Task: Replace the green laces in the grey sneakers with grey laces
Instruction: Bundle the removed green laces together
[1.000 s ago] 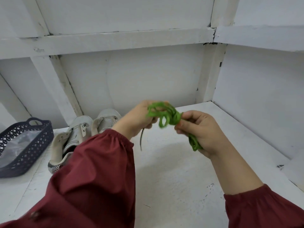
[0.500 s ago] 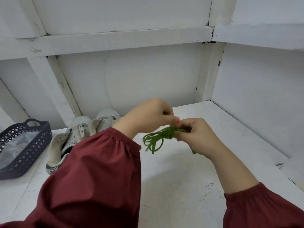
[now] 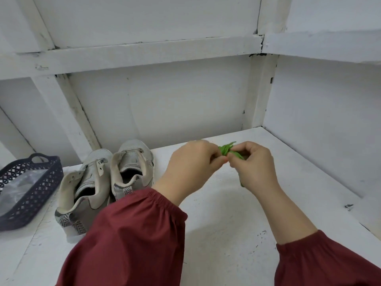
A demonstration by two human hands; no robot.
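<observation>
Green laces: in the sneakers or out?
Out. The green laces are bunched between the left hand and right hand; the grey sneakers, apart to the left, show no green.

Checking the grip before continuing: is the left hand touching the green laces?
Touching. Head view: the left hand and right hand both pinch the green laces between their fingertips.

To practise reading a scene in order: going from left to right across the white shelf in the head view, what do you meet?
Dark basket → grey sneakers → left hand → green laces, pinched between both hands → right hand.
</observation>
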